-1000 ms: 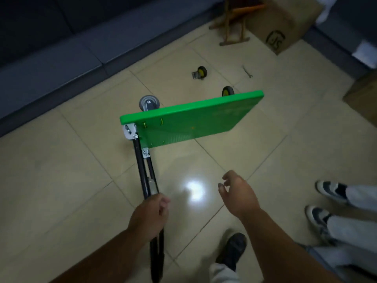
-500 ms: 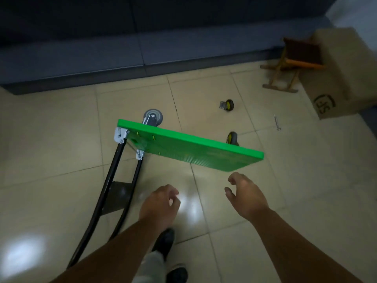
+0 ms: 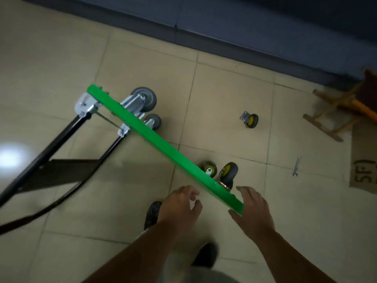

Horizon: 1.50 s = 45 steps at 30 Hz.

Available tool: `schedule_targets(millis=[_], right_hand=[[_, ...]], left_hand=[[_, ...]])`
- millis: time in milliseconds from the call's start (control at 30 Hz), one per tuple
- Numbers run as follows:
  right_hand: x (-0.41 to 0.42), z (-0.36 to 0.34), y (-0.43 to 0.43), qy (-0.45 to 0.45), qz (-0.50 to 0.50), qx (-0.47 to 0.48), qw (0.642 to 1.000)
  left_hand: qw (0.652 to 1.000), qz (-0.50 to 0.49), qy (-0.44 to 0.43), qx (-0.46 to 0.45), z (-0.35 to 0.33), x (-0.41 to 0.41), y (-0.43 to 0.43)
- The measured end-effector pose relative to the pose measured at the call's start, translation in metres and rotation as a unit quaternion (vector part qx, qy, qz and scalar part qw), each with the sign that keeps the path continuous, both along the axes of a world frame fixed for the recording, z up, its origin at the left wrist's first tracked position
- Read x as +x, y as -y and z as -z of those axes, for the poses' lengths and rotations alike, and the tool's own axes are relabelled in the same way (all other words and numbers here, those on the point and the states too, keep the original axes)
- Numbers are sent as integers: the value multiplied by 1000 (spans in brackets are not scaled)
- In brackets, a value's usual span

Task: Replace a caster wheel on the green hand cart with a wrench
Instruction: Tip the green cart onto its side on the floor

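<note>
The green hand cart [image 3: 163, 148] stands tipped on its side, its platform seen edge-on and running diagonally from upper left to my hands. Two grey casters [image 3: 144, 99] sit at its far end, two yellow-hubbed black casters [image 3: 228, 172] near me. Its black handle [image 3: 51, 144] lies folded out on the floor at left. A loose yellow-hubbed caster wheel [image 3: 250, 120] lies on the tiles to the right, and a small wrench [image 3: 296, 166] further right. My left hand [image 3: 179, 205] hovers just left of the platform's near end, holding nothing. My right hand [image 3: 253, 209] is spread at the near corner, thumb by the edge.
A wooden frame [image 3: 334, 111] and a cardboard box [image 3: 365, 160] stand at the right. A dark low wall [image 3: 224, 23] runs along the back. My black shoes [image 3: 153, 213] are on the tiled floor below my hands.
My left hand let go of the handle. The cart platform has tipped from tilted to standing on edge, its underside wheels now showing. Both hands moved up to its near end.
</note>
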State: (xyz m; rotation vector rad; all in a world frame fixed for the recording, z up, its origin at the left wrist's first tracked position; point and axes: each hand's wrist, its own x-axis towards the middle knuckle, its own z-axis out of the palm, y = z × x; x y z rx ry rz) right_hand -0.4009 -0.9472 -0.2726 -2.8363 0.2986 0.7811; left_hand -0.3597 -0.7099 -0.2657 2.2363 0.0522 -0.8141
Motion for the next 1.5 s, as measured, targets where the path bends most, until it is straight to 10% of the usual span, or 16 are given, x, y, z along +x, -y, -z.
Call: schedule_targets(millis=[300,567,1033,1500], right_hand=[[-22,27,90,-12,-122,99,988],[-18,43,127,-48,-218,226,948],[23,77,166,-237,-184,405,864],[84,37,366,-254,-310,314,861]], left_hand=[[974,-196,-110,10,27,-78,132],[808,-573,-72,-115,39,-90,246],[778,-623,52,59,45,-95,313],[747,-665,18,25,49,-63,528]])
